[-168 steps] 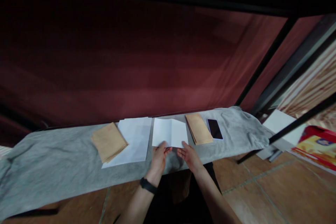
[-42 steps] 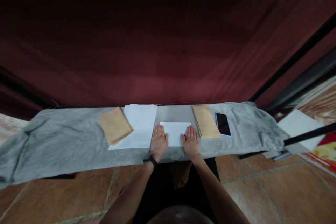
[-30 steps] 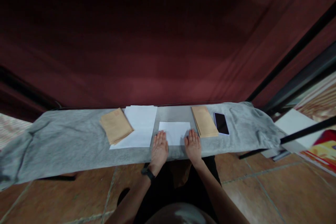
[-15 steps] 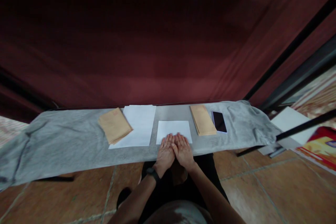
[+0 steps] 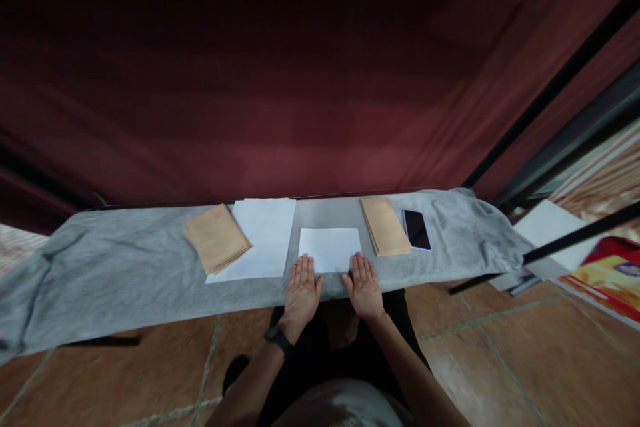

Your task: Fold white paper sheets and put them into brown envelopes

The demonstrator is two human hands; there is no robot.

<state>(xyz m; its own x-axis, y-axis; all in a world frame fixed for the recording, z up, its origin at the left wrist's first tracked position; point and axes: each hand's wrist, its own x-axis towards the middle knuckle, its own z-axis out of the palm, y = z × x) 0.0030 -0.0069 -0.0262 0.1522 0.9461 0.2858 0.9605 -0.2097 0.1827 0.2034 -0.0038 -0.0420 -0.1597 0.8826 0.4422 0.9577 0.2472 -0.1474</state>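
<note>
White paper, one small sheet (image 5: 330, 247): laid flat on grey cloth (image 5: 135, 273), between larger white sheets (image 5: 267, 233) at left and a stack of brown envelopes (image 5: 386, 227) at right. Judged light, thin, easily creased; best lifted by its uncovered far edge. Near left corner covered by the left hand (image 5: 302, 290), near right corner by the right hand (image 5: 365, 288); fingers extended flat, nothing grasped. Half a second earlier, both hands were placed together at the near edge's middle; now they are parted.
</note>
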